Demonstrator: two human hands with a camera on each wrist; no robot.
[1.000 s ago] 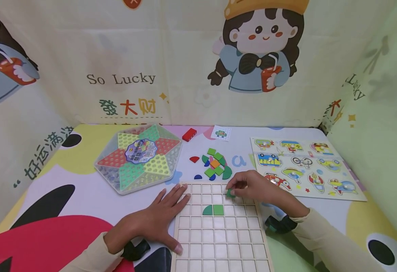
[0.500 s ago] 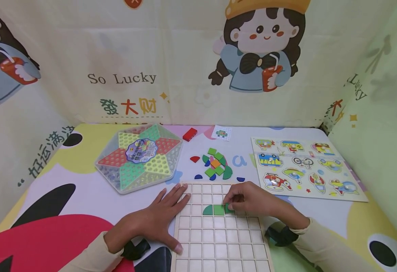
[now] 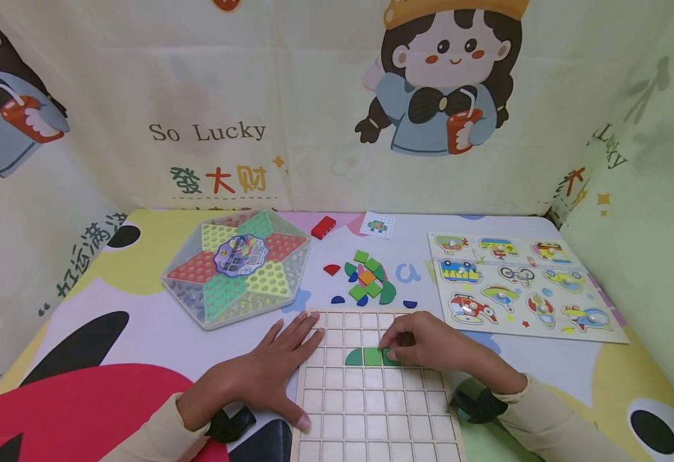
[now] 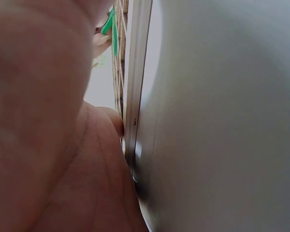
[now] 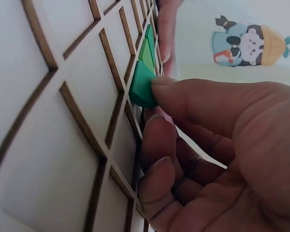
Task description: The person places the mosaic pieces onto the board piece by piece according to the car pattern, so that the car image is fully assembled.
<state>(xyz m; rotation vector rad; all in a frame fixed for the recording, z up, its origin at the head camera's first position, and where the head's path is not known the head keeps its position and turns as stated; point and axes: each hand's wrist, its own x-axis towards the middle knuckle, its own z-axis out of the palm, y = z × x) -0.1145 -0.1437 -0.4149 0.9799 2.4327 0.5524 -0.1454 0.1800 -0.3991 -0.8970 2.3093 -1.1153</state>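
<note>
My right hand (image 3: 432, 343) pinches a dark green quarter-circle tile (image 5: 142, 86) between thumb and fingers, down at a cell of the wooden grid board (image 3: 371, 403). Directly left of it in the head view, a light green square tile (image 3: 372, 357) sits in the same row. Another dark green quarter-circle tile (image 3: 354, 357) lies beyond that square, so the three form a line. With fingers spread, my left hand (image 3: 259, 375) rests along the board's left edge, its thumb on the frame. Part of the right-hand tile is hidden under the fingers in the head view.
Behind the board lies a loose cluster of tiles, among them an orange square (image 3: 366, 277) and a red piece (image 3: 332, 270). A small pattern card (image 3: 377, 224) and a red box (image 3: 323, 228) are farther back. A hexagonal checkers box (image 3: 235, 269) stands left, a vehicle puzzle board (image 3: 522, 282) right.
My right hand has brought the green tile from the board's upper rows toward me, into the row beside the green square. The left hand has stayed in place.
</note>
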